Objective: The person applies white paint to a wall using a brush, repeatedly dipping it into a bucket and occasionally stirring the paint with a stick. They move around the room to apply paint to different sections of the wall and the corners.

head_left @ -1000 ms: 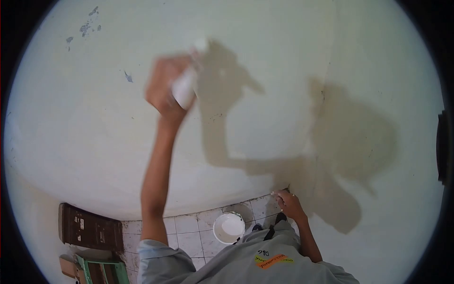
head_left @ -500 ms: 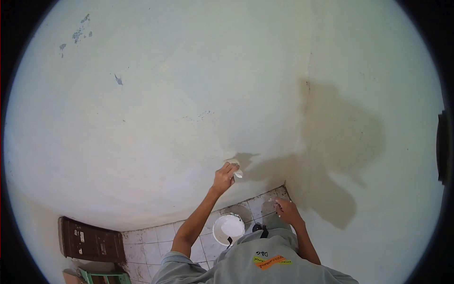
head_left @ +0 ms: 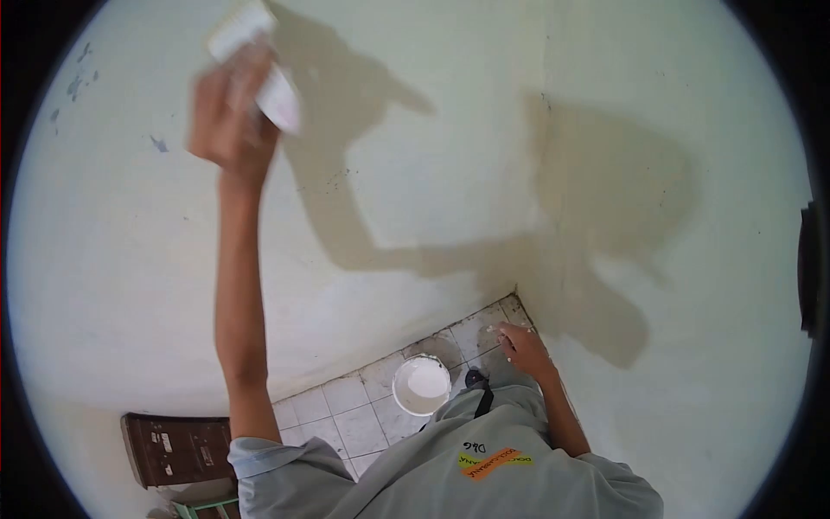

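Note:
My left hand (head_left: 229, 112), blurred by motion, is raised high in front of the wall. It is closed around a white flat paintbrush (head_left: 242, 30) with a pale head at the top; the handle end sticks out below the fingers. Low on the right, my right hand (head_left: 526, 353) hangs near the wall corner, loosely curled with thumb and fingers apart and nothing visible in it. White specks dot its fingers. Between my body and the wall, a white bucket (head_left: 422, 385) stands on the floor with white paint inside.
The pale wall (head_left: 415, 208) has small chipped patches at the upper left and meets another wall at the right. A brown plastic piece of furniture (head_left: 177, 450) stands at the lower left beside a green frame (head_left: 207, 509). Tiles (head_left: 359, 428) cover the floor.
My left hand has swept up and to the left with the paintbrush, from low on the wall to near the top of view. My right hand stays low by the corner.

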A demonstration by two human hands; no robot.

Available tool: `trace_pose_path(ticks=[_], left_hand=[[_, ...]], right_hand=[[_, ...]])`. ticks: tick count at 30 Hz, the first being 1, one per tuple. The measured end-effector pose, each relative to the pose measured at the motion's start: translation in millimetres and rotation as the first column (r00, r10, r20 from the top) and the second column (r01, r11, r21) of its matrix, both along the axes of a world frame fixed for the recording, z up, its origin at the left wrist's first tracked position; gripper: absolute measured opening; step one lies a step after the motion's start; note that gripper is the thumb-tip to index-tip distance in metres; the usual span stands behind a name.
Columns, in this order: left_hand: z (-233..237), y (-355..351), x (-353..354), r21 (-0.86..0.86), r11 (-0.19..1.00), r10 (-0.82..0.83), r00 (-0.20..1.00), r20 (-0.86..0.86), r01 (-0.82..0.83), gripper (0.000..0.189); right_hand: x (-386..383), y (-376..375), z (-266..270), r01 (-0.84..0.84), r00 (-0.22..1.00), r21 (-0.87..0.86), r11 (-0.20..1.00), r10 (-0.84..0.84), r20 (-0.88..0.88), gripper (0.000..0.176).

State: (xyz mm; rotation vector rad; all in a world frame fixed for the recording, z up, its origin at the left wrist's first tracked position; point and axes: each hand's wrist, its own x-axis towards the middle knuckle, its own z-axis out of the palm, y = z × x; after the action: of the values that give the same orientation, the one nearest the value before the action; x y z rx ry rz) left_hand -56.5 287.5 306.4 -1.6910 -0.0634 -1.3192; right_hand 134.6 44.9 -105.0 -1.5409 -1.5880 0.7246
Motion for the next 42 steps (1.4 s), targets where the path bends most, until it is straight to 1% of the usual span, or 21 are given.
trace_pose_path(ticks=[1, 2, 4, 6, 7, 9, 10, 13, 15, 17, 18, 20, 24, 27, 29, 30, 32, 34, 35, 38, 42], left_hand=[[-34.8, 21.5, -5.9, 0.008, 0.999, -0.034, 0.999, -0.041, 0.034, 0.03], [-79.6, 22.6, -12.5, -0.078, 0.982, 0.168, 0.983, -0.067, -0.173, 0.028], [-185.2, 6.6, -14.0, -0.486, 0.854, 0.104, 0.977, -0.187, -0.184, 0.024], [-291.1, -15.2, -13.0, -0.779, 0.585, -0.007, 0.959, -0.284, -0.226, 0.03], [-345.6, -14.9, -20.9, -0.69, 0.692, -0.096, 0.92, -0.379, -0.212, 0.039], [-397.4, -37.4, -16.1, -0.856, 0.468, -0.206, 0.915, -0.348, -0.221, 0.041], [-397.4, -42.5, -9.6, -0.892, 0.386, -0.228, 0.913, -0.339, -0.235, 0.041], [-359.4, -24.4, 4.4, -0.896, 0.442, -0.23, 0.963, -0.141, -0.025, 0.037], [-286.9, -14.5, 9.7, -0.894, 0.436, -0.209, 0.978, 0.008, 0.101, 0.038], [-208.3, -2.8, 15.5, -0.816, 0.54, -0.239, 0.967, 0.085, 0.206, 0.032], [-161.9, -1.2, 22.0, -0.667, 0.667, -0.31, 0.938, 0.158, 0.332, 0.023], [-65.8, 5.3, 28.8, -0.347, 0.871, -0.316, 0.937, 0.147, 0.348, 0.018], [100.0, 22.9, 40.2, 0.172, 0.937, -0.312, 0.949, 0.034, 0.302, 0.026], [72.6, 12.1, 51.3, 0.135, 0.973, -0.202, 0.976, 0.086, 0.189, 0.032], [-12.7, 37.0, 45.4, 0.03, 0.992, -0.117, 0.985, -0.129, 0.121, 0.032], [-73.3, 33.3, 32.7, -0.25, 0.944, 0.136, 0.944, -0.301, -0.215, 0.033], [-196.5, 20.3, 26.0, -0.523, 0.809, -0.044, 0.86, -0.508, -0.267, 0.031], [-295.8, -5.9, 26.2, -0.609, 0.784, -0.223, 0.864, -0.452, -0.116, 0.037], [-327.0, -19.4, 30.1, -0.728, 0.67, -0.26, 0.872, -0.415, -0.146, 0.04], [-337.6, -20.4, 42.6, -0.911, 0.398, -0.289, 0.927, -0.239, -0.111, 0.039], [-193.8, 1.1, 62.3, -0.828, 0.526, -0.245, 0.967, 0.07, 0.193, 0.032]], right_hand=[[-2.5, -1.5, -0.8, 0.002, 1.0, -0.01, 1.0, -0.002, -0.021, 0.023], [-4.8, -3.8, -2.3, 0.005, 0.999, -0.02, 1.0, -0.006, -0.043, 0.022], [-5.5, -6.9, -7.0, 0.03, 0.998, -0.006, 1.0, -0.03, -0.05, 0.022], [1.2, -10.6, -14.6, 0.064, 0.998, 0.039, 0.997, -0.064, -0.014, 0.021], [4.2, -14.2, -19.5, 0.089, 0.996, 0.032, 0.995, -0.089, 0.004, 0.021], [11.8, -21.2, -30.6, 0.135, 0.99, 0.027, 0.99, -0.136, 0.047, 0.022], [15.6, -26.4, -34.9, 0.143, 0.988, 0.017, 0.99, -0.144, 0.053, 0.022], [29.9, -30.2, -30.9, 0.149, 0.986, -0.027, 0.988, -0.147, 0.077, 0.025], [35.2, -31.0, -15.5, 0.131, 0.989, -0.096, 0.987, -0.123, 0.084, 0.026], [36.2, -26.2, -11.0, 0.143, 0.977, -0.019, 0.99, -0.138, 0.164, 0.027], [36.0, -25.5, -9.4, 0.148, 0.968, 0.018, 0.989, -0.148, 0.202, 0.028], [34.8, -19.1, -13.7, 0.154, 0.972, 0.037, 0.987, -0.158, 0.174, 0.028], [18.4, -10.0, 1.8, 0.138, 0.99, -0.023, 0.99, -0.138, -0.009, 0.026], [4.8, -6.4, -24.9, 0.129, 0.991, 0.088, 0.988, -0.131, 0.014, 0.027], [-2.2, -7.9, -22.2, 0.095, 0.995, 0.048, 0.994, -0.094, -0.015, 0.027], [-4.4, -10.9, -19.3, 0.078, 0.997, 0.028, 0.997, -0.077, -0.028, 0.027], [-4.2, -16.9, -11.1, 0.083, 0.996, 0.039, 0.996, -0.082, -0.027, 0.027], [-6.3, -22.1, -12.1, 0.084, 0.996, 0.041, 0.996, -0.084, -0.005, 0.027], [-3.3, -25.6, -15.2, 0.084, 0.996, 0.039, 0.996, -0.085, 0.023, 0.028], [14.2, -29.8, -30.5, 0.101, 0.987, 0.049, 0.994, -0.106, 0.121, 0.028], [24.0, -33.9, -31.5, 0.18, 0.967, 0.097, 0.979, -0.195, 0.165, 0.026]])
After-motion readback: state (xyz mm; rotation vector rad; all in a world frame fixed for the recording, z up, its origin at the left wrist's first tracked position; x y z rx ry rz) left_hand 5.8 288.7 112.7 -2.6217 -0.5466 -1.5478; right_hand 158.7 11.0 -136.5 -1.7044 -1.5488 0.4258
